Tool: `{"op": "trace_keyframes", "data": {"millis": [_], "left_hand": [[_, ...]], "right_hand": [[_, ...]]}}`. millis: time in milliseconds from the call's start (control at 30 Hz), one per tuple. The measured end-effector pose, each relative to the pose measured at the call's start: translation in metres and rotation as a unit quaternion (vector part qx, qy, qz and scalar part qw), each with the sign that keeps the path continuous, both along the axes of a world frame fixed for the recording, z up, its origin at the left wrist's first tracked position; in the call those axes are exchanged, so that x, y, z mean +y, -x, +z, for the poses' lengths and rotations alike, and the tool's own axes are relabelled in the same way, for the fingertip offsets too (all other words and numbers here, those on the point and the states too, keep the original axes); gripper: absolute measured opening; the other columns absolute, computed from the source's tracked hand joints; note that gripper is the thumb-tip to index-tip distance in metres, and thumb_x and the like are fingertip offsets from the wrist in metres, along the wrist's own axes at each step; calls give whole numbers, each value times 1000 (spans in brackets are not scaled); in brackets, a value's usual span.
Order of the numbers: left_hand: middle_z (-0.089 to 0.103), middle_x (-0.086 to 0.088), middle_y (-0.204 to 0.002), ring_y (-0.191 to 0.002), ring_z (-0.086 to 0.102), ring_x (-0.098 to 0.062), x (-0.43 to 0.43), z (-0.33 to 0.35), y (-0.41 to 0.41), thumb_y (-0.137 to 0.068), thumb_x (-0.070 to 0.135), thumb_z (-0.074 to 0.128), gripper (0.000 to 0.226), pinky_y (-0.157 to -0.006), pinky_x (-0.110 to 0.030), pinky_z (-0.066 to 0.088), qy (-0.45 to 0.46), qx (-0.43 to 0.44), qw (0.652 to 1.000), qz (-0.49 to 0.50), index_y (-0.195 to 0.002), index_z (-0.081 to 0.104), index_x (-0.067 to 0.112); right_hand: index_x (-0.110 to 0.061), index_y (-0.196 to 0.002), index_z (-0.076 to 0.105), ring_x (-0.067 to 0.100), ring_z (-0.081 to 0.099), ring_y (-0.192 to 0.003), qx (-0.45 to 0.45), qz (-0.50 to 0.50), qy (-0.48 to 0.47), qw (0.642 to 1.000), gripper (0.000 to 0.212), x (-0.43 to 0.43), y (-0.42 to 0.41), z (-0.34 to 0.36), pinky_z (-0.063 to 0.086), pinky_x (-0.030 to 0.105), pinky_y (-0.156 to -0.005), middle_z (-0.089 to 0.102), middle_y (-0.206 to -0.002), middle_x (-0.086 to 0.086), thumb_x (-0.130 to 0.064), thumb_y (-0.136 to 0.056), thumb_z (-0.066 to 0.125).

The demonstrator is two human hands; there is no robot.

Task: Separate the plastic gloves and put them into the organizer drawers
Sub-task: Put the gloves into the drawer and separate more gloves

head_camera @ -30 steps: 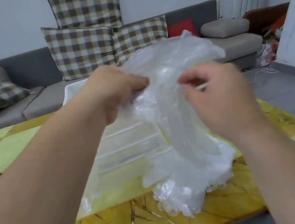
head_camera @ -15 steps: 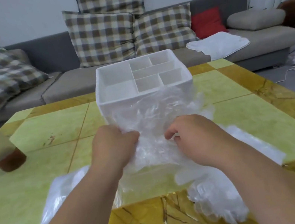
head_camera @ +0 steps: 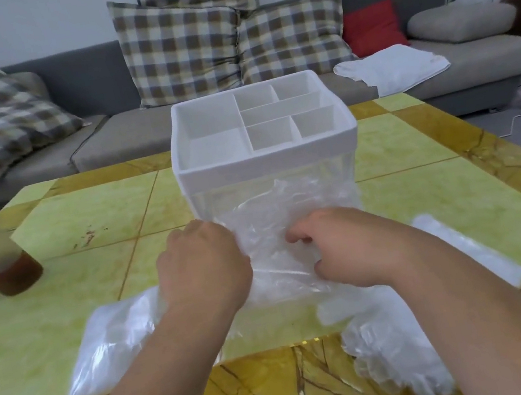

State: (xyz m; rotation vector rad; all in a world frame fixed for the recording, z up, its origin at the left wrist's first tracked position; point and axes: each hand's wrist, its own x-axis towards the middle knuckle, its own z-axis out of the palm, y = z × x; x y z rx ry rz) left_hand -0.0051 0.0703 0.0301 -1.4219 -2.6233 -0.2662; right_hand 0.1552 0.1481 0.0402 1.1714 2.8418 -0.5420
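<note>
Being gripped in curled fingers of left hand point(head_camera: 204, 270) and right hand point(head_camera: 342, 247): plastic gloves point(head_camera: 268, 227), right before the organizer point(head_camera: 267, 163).

organizer point(head_camera: 266, 161) on table point(head_camera: 82, 221), gloves point(head_camera: 274, 226) before it

— Where is there free room on the table point(head_camera: 89, 220)?
— The green tiles at centre left and centre right of the frame lie bare, on either side of the organizer point(head_camera: 266, 161).
— And its front?
— Blocked. The crumpled gloves point(head_camera: 278, 225) sit bunched before the clear front, and the left hand point(head_camera: 202, 270) and right hand point(head_camera: 344, 248) grip them there.
— From above?
— The open top compartments stand clear.
— The near edge?
— A plastic bag point(head_camera: 114, 341) covers the lower left and a glove pile point(head_camera: 393, 348) the lower right. A beige, brown-tipped object point(head_camera: 12, 279) leans in at the left edge.
</note>
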Motion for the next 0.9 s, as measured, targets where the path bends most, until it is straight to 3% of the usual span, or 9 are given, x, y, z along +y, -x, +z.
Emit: {"op": "trace_keyframes", "data": {"millis": [133, 200, 267, 333, 400, 500, 600, 767, 900], "left_hand": [[58, 0, -95, -87, 54, -22, -3, 6, 3, -79, 43, 73, 28, -70, -35, 48, 11, -55, 998, 11, -89, 65, 17], [61, 1, -99, -85, 61, -23, -12, 16, 7, -71, 41, 82, 39, -68, -35, 50, -93, -141, 985, 41, -100, 68, 21], [55, 4, -99, -87, 58, -21, -23, 27, 0, -71, 35, 84, 40, -70, -33, 43, -210, -105, 972, 26, -103, 63, 25], [56, 9, -96, -89, 56, -16, -28, 32, -18, -79, 30, 79, 25, -74, -32, 42, -234, -77, 966, -75, -100, 65, 29], [63, 12, -100, -93, 60, -13, -22, 24, -36, -91, 28, 68, 12, -80, -32, 50, -131, -71, 974, -170, -102, 72, 32], [66, 8, -117, -108, 62, -16, -1, 4, -34, -97, 21, 59, 23, -90, -34, 53, 3, -22, 982, -186, -114, 71, 30], [62, 8, -130, -116, 60, -16, 9, -2, -21, -90, 11, 62, 39, -95, -33, 52, 31, 7, 982, -187, -123, 65, 31], [52, 14, -139, -123, 55, -15, 12, -6, -17, -88, 12, 62, 57, -95, -30, 49, 86, 11, 969, -233, -138, 49, 36], [51, 7, -140, -118, 54, -21, 19, -5, -15, -90, 20, 59, 56, -90, -32, 49, 160, 15, 956, -244, -142, 43, 33]], "right_hand": [[-24, -131, 59, 23, 59, -107, -23, -8, -13, 1000, 53, 0, 4, 1, 55, 35, -85, 58, -127, -2, -1, -84, 55], [-21, -126, 62, 25, 60, -103, -32, -9, -23, 999, 49, 0, 7, 0, 55, 38, -85, 58, -122, 2, -2, -81, 55], [-21, -125, 62, 25, 57, -101, -36, -12, -25, 999, 48, 1, 9, -2, 54, 34, -79, 56, -121, 3, -2, -81, 54], [-24, -125, 61, 23, 54, -98, -36, -17, -20, 999, 49, 2, 11, -4, 46, 27, -67, 54, -121, 3, -3, -81, 54], [-28, -123, 62, 22, 52, -101, -32, -18, -19, 999, 49, 2, 10, -6, 39, 25, -61, 52, -120, 1, -4, -82, 53], [-29, -123, 63, 24, 51, -112, -26, -15, -27, 999, 50, 2, 8, -7, 47, 29, -69, 51, -123, 2, -4, -81, 56], [-25, -128, 61, 25, 48, -120, -32, -16, -27, 999, 50, 3, 6, -5, 53, 35, -87, 50, -130, 6, -5, -82, 59], [-25, -132, 58, 26, 44, -124, -48, -5, -25, 999, 50, 1, 6, -2, 52, 36, -92, 47, -135, 6, -6, -85, 58], [-19, -123, 65, 23, 61, -107, -27, -7, -22, 999, 37, -1, 3, 7, 56, 33, -82, 57, -127, 3, -3, -92, 53]]}}
